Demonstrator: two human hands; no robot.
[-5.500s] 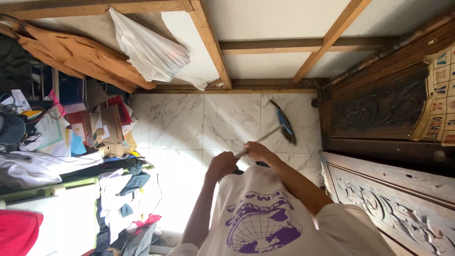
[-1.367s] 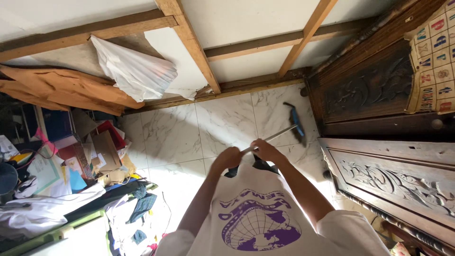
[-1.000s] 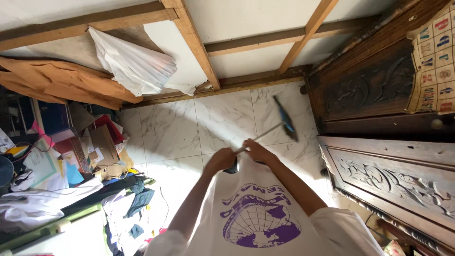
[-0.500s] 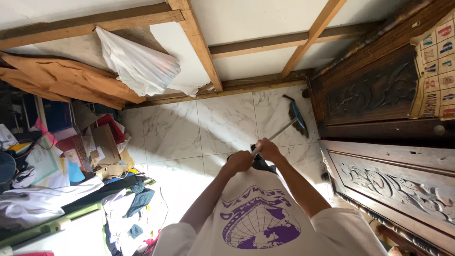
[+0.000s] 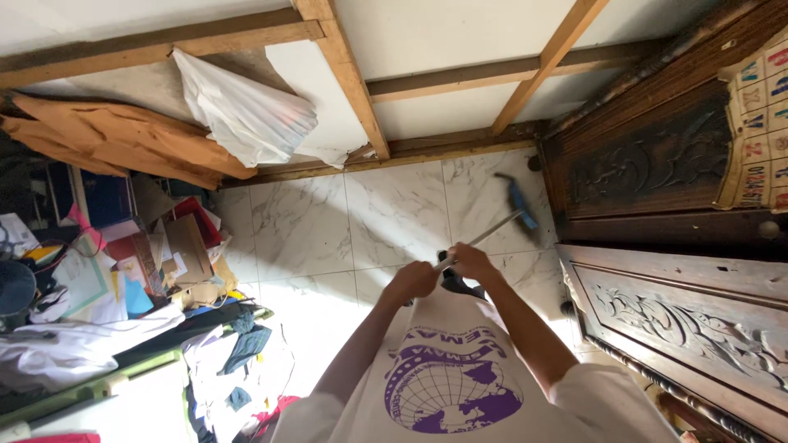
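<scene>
Both my hands grip the thin silver handle [image 5: 495, 230] of a broom over a white marble-tile floor [image 5: 394, 217]. My left hand [image 5: 413, 281] holds the handle's near end, by my white shirt with a purple globe print [image 5: 451, 394]. Just ahead of it, my right hand [image 5: 472, 261] holds the handle further along. The blue broom head [image 5: 520, 202] is blurred and lies on the floor at the far right, close to the foot of a dark carved wooden cabinet [image 5: 657, 176].
A carved wooden panel [image 5: 698, 328] lies along the right. Piled clothes, boxes and papers [image 5: 123, 287] crowd the left. Wooden beams [image 5: 345, 74], a crumpled white sheet [image 5: 246, 115] and brown paper [image 5: 115, 143] line the far wall. A calendar [image 5: 755, 123] hangs at the upper right.
The broom head has swept across the tiles to the right, toward the cabinet. Both hands have shifted right with the handle and keep their grip.
</scene>
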